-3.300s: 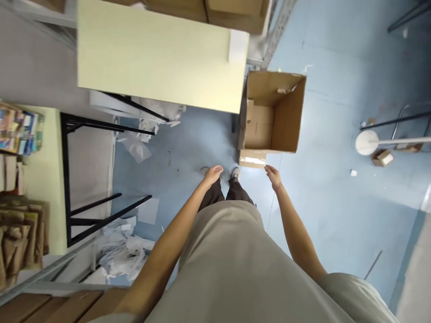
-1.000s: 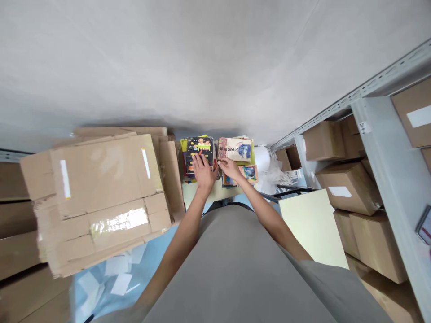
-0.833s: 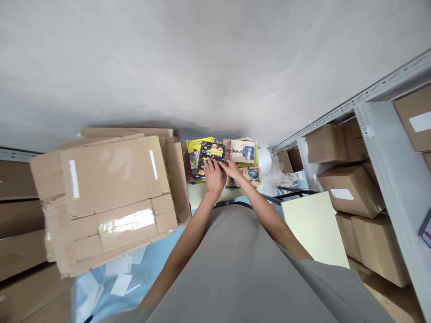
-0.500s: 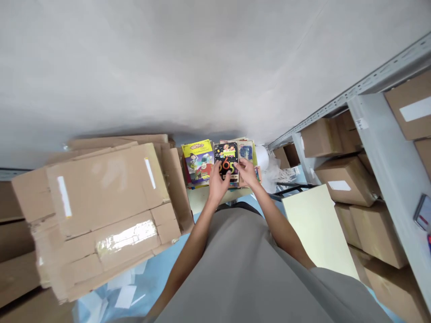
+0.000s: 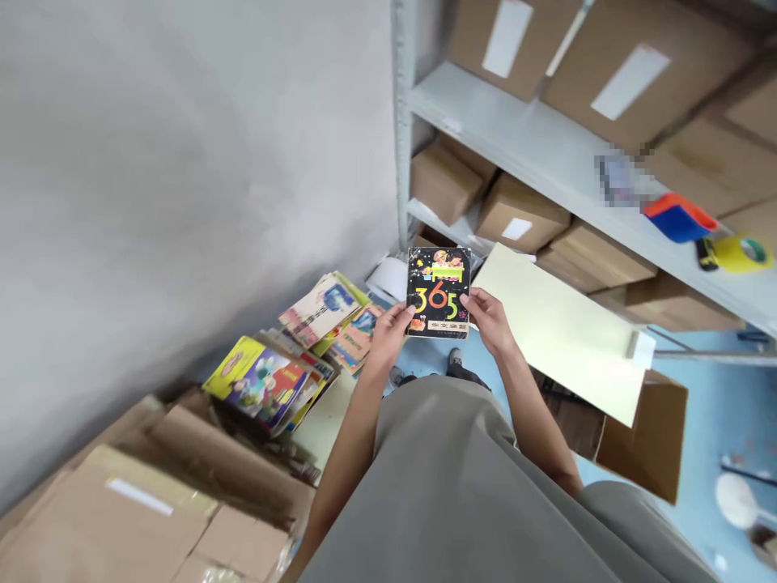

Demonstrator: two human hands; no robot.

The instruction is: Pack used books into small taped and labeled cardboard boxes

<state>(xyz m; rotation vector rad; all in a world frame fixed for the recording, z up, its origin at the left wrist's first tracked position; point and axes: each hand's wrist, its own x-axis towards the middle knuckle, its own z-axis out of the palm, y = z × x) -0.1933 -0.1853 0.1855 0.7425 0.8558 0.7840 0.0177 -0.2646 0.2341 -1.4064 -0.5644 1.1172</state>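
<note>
Both of my hands hold a small black book with "365" in coloured digits on its cover, up in front of my chest. My left hand grips its lower left corner and my right hand grips its lower right edge. To the left and below, two piles of colourful books rest on a pale table: one topped by a yellow and blue cover, the other by a cream cover.
Flattened cardboard boxes lie at lower left. A grey metal shelf holds brown cartons, a red and blue object and a yellow tape roll. A pale table top stands over an open cardboard box. Blue floor.
I picked the black book off the left pile with both hands, lifted it and turned to the right. The piles now lie to my left and the shelf is ahead.
</note>
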